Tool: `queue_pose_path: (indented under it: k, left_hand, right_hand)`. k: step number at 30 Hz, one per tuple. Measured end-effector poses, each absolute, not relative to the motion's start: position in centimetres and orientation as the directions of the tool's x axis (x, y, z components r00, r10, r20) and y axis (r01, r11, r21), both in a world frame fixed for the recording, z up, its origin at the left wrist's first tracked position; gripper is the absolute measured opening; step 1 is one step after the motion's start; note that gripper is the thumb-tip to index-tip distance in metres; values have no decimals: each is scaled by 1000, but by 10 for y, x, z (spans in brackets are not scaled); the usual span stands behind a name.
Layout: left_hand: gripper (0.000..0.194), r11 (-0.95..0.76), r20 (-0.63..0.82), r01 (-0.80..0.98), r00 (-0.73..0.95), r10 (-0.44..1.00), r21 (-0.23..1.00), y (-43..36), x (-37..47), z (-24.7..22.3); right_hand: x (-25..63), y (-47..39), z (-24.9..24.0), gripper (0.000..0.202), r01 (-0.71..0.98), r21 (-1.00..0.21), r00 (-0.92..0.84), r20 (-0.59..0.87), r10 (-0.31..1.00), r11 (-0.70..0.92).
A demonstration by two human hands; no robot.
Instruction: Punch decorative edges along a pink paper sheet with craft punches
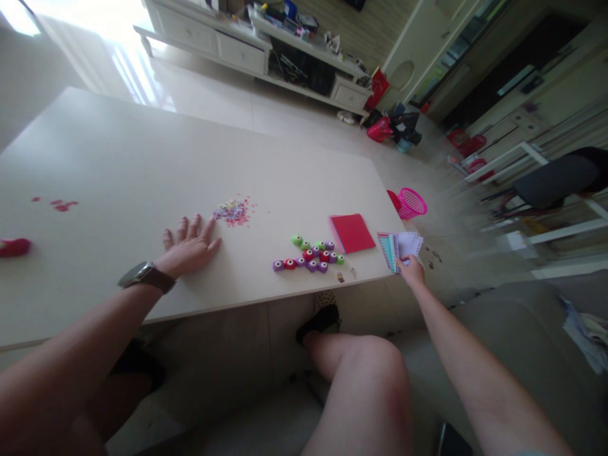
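My left hand (192, 247) lies flat on the white table with its fingers spread, a watch (147, 277) on its wrist. Just beyond its fingertips is a pile of small coloured paper bits (232, 213), pink, white and bluish. Over at the table's right corner, my right hand (411, 270) is closed on a fanned bunch of paper sheets (407, 243), pale lilac, teal and pink, with punched-looking edges. Left of that bunch rests a stack of red square paper (354, 232). Several small purple, green and red pieces with eye-like dots (311, 254) sit in a cluster nearer the middle.
The white table (142, 152) ends close to my knees. Pink bits (63, 206) and a dark pink object (15, 247) lie at its left. A pink basket (412, 202) stands on the floor past the right end. A white cabinet (213, 44) is across the room.
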State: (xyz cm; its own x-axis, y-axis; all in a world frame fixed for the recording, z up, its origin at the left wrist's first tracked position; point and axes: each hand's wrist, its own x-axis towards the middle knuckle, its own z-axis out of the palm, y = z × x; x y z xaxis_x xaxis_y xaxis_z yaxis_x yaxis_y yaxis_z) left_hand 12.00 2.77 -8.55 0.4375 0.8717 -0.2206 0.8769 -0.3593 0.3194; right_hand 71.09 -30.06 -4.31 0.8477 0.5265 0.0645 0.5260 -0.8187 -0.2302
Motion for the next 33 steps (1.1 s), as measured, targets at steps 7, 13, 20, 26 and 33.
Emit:
queue_pose_path:
  k: [7, 13, 20, 26, 33]
  left_hand:
    - [75, -359, -230, 875, 442, 867, 326, 27, 121, -84]
    - [74, -356, -219, 871, 442, 870, 339, 27, 121, -83]
    - [73, -365, -217, 874, 443, 870, 320, 26, 121, -83]
    - [73, -362, -214, 878, 436, 874, 312, 26, 122, -84]
    - [72, -369, -207, 878, 439, 874, 305, 25, 122, -84]
  right_hand:
    - [709, -302, -42, 25, 523, -246, 848, 57, 527, -816]
    - [710, -300, -44, 27, 506, -228, 860, 63, 506, -832]
    - [714, -300, -48, 33, 511, -215, 859, 98, 502, -832]
    - [714, -300, -50, 33, 550, -202, 835, 123, 536, -810]
    - [702, -299, -47, 57, 655, -153, 756, 125, 643, -740]
